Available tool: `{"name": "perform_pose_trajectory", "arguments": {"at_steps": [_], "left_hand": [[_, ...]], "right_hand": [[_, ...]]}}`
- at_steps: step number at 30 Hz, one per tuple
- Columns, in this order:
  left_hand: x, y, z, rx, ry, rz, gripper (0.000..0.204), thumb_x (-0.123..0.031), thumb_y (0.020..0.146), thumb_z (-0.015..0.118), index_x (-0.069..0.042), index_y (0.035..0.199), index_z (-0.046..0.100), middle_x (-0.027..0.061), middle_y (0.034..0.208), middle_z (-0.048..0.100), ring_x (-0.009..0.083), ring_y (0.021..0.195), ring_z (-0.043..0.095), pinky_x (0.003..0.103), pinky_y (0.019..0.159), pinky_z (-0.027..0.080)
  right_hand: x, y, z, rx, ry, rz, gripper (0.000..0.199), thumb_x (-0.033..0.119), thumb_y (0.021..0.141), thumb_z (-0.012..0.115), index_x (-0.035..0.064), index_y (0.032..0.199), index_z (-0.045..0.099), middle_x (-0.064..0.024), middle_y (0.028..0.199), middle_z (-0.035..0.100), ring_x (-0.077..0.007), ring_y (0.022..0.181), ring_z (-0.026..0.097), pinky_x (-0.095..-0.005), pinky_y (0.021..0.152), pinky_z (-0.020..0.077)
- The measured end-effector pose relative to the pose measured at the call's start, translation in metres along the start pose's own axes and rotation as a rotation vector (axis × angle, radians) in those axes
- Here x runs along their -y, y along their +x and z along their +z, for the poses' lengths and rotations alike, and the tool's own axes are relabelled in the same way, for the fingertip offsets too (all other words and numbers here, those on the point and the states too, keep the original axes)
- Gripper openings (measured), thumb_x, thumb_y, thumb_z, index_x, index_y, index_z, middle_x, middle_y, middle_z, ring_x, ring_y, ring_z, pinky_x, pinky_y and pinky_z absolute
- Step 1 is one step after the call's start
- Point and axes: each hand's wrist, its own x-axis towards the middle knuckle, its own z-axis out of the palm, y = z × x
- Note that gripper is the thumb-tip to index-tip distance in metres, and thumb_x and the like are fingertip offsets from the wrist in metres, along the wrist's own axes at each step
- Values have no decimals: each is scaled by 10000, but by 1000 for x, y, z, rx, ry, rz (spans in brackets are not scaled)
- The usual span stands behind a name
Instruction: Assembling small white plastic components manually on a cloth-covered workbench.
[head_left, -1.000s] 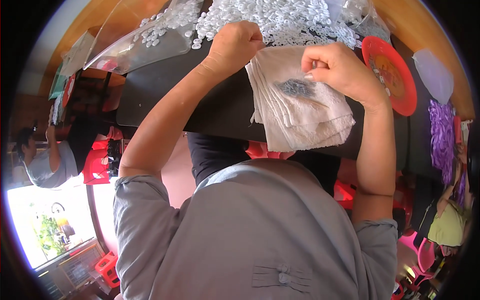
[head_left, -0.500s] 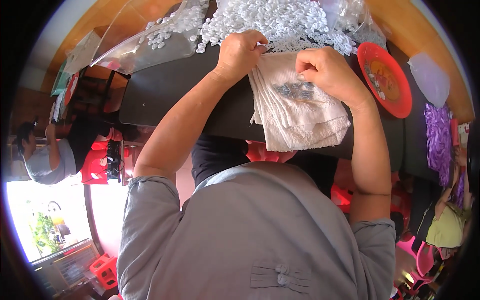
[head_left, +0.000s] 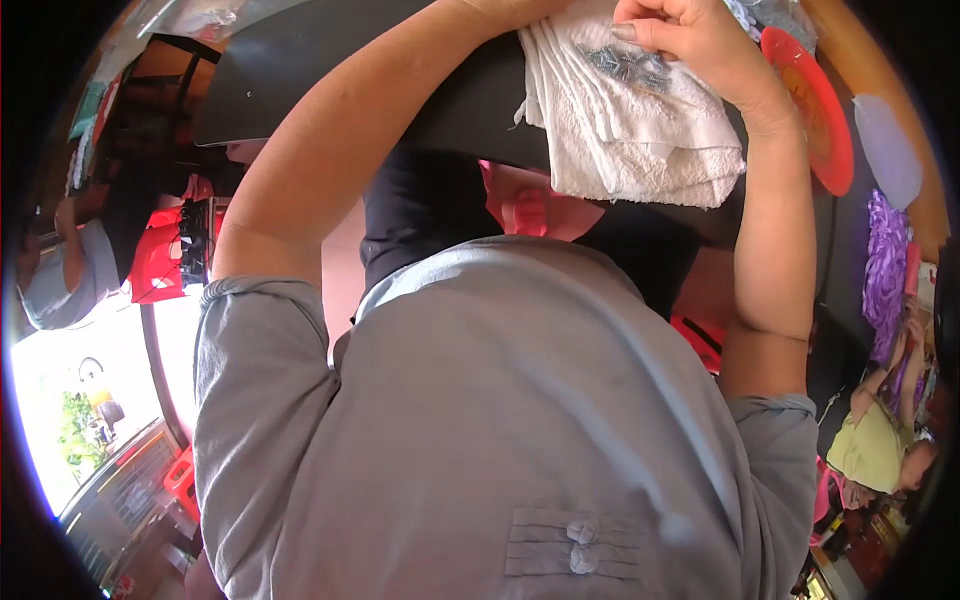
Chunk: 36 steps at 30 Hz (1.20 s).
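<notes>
A folded off-white towel (head_left: 640, 150) lies at the table's near edge and hangs a little over it. On its upper part sits a small heap of thin, dark, metallic pin-like pieces (head_left: 622, 66). My right hand (head_left: 690, 42) hovers over the towel just beside this heap, thumb and fingers drawn together in a pinch. Whatever is between those fingertips is too small to make out. My left hand (head_left: 512, 8) is at the top edge by the towel's upper left corner, its fingers cut off from view.
Right of my right forearm stands a red plate (head_left: 825, 120) on the dark table (head_left: 290, 75). Beyond it are a pale plastic bag (head_left: 888, 150) and a bundle of purple strips (head_left: 884, 270). Clear plastic (head_left: 205, 15) lies far left. Other people sit at both sides.
The view has tipped toward my body, so towel and hands sit higher in the picture. Most of the pile of white pieces has left the frame. My right hand stays close to the pin-like pieces.
</notes>
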Motion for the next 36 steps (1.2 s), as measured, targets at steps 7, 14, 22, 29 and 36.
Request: {"name": "perform_pose_trajectory", "arguments": {"at_steps": [7,14,22,29,36], "left_hand": [[-16,-5,-1,-17,-15,10,125,-180,803,577,-83,807,656,153,725,649,354,682,642,445,627,513],[-5,-6,3,22,22,-12,123,-181,801,584,-79,807,652,174,736,650,360,683,639,447,622,509],[-3,-9,1,-102,-108,6,122,-169,789,605,-59,755,646,183,702,632,378,657,623,451,610,498],[-2,-7,0,-92,-119,-4,138,-177,793,612,-47,763,647,187,729,639,384,683,623,453,625,497],[-2,-8,-2,-53,-143,-36,140,-175,790,618,-42,756,647,196,749,639,387,720,623,449,655,496]], "right_hand": [[1,-6,8,3,-64,-14,100,63,751,639,-35,768,631,-44,651,618,-78,644,538,-263,606,434],[2,-2,14,-21,-164,-63,120,82,748,654,-36,754,631,-114,633,620,-114,602,556,-282,597,443],[0,-2,17,-16,-194,-64,129,92,746,662,-34,760,636,-130,644,627,-137,604,578,-295,607,453],[-6,2,18,-38,-239,-44,129,97,740,670,-26,772,648,-147,650,630,-162,609,599,-309,629,466],[-7,3,20,-41,-235,-60,134,106,738,676,-22,772,658,-158,657,635,-166,614,608,-309,636,470]]}}
